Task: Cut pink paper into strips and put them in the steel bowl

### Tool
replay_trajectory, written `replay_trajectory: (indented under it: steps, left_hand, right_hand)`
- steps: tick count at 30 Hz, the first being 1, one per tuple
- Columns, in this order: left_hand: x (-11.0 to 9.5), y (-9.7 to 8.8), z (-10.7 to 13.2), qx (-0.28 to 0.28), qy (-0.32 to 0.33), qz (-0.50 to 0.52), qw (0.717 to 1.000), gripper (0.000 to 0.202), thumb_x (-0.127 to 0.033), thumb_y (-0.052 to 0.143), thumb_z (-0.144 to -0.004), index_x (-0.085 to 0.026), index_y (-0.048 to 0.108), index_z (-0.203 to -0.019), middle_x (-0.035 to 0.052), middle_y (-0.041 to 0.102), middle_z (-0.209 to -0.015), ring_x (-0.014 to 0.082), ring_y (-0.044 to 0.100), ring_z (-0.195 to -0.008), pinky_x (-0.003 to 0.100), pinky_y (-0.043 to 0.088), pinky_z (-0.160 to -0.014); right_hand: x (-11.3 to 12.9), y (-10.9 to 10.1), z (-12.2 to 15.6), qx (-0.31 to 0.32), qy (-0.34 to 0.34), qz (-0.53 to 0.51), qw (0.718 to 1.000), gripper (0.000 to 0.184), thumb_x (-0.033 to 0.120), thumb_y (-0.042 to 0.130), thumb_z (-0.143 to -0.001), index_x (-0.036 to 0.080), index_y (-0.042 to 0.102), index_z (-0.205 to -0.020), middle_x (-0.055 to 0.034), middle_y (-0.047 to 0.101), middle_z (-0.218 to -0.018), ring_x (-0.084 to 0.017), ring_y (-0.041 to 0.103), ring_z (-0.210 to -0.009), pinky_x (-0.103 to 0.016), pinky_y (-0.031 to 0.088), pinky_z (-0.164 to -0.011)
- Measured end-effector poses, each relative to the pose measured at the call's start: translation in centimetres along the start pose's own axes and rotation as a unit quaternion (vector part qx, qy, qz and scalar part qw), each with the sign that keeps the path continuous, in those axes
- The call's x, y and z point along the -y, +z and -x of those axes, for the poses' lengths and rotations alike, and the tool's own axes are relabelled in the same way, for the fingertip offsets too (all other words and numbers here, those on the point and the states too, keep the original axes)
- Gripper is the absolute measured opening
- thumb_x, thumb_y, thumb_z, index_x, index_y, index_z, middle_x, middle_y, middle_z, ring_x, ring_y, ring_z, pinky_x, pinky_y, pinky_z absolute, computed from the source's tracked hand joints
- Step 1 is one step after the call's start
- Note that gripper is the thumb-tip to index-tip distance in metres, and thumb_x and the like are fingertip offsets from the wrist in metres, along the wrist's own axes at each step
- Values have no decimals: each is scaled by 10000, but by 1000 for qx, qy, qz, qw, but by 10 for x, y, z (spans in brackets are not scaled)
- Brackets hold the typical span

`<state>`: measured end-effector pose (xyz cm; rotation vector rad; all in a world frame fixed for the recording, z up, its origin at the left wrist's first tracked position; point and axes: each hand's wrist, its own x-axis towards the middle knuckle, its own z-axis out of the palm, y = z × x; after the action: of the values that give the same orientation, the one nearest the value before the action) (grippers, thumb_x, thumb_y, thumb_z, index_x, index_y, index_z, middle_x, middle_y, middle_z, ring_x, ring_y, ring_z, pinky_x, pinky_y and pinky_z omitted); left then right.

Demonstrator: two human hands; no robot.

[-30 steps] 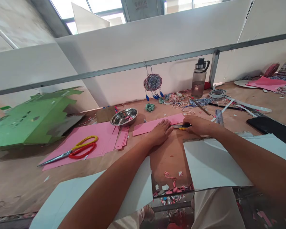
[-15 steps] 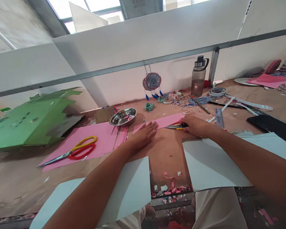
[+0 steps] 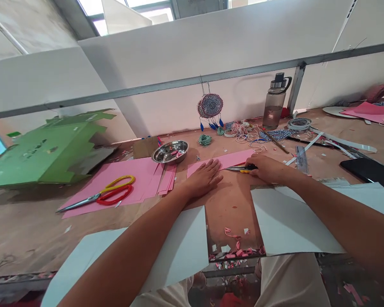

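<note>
- Mostly flat, left hand (image 3: 206, 174) covers part of the pink strip (image 3: 235, 159), centre frame; fingers slightly spread.
- Right hand (image 3: 266, 167), right of centre: fingers curled around yellow-and-black cutter (image 3: 243, 169), handle partly hidden.
- Black slab (image 3: 369, 170) cut off at right edge.
- Brown tabletop (image 3: 230, 198), scraps (image 3: 242, 252) lower centre.
- Pale wall panels (image 3: 179, 49), grey rail (image 3: 166, 86); window (image 3: 100, 26) cropped, upper left.

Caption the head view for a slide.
Left hand on a pink paper strip, right hand holding a bladed tool beside it; steel bowl and red-and-yellow-handled scissors at left.
</note>
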<state>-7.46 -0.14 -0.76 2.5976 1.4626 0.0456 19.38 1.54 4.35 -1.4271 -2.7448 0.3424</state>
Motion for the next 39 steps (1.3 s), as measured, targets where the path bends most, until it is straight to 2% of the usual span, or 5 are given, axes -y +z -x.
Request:
replay_trajectory:
  steps: [6, 12, 16, 23, 39]
  left_hand:
    - [-1, 3, -2, -9, 3, -17, 1000, 710, -550, 116, -991, -127, 208, -1554, 85, 162, -1618, 228, 80, -1497, 374, 108, -1207]
    - [-10, 0, -9, -18, 21, -24, 999, 690, -509, 90, -1003, -95, 232, -1538, 124, 190, -1608, 231, 75, -1496, 388, 155, -1197]
    - [5, -3, 0, -12, 69, -37, 997, 617, -415, 115, -1020, -98, 246, -1533, 128, 194, -1608, 208, 81, -1496, 380, 137, -1204]
    - [30, 0, 37, -7, 10, -22, 1000, 721, -551, 76, -993, -117, 229, -1548, 103, 205, -1610, 231, 97, -1499, 422, 106, -1213]
    - [22, 0, 36, -20, -3, -16, 1000, 727, -567, 79, -984, -135, 246, -1545, 87, 209, -1609, 213, 114, -1496, 403, 111, -1213]
  right_hand:
    - [18, 0, 1, 4, 4, -6, 1000, 284, 160, 558, -864, 96, 646, -1126, -158, 633, -1168, -259, 569, -1060, -301, 420, -874]
    - [13, 7, -4, -1, 16, -4, 1000, 328, 161, 562, -866, 108, 634, -1182, -160, 619, -1177, -257, 576, -1072, -292, 423, -868]
    - [7, 6, -3, -10, 23, 9, 1000, 295, 163, 565, -865, 132, 657, -1144, -146, 625, -1156, -248, 585, -1040, -288, 423, -847]
    - [0, 6, -2, -15, 20, 8, 1000, 293, 148, 570, -855, 156, 679, -1126, -143, 635, -1158, -252, 588, -1050, -293, 419, -857]
    - [24, 12, -13, -9, 3, -9, 1000, 301, 172, 558, -869, 139, 648, -1155, -144, 607, -1183, -245, 566, -1048, -289, 415, -830]
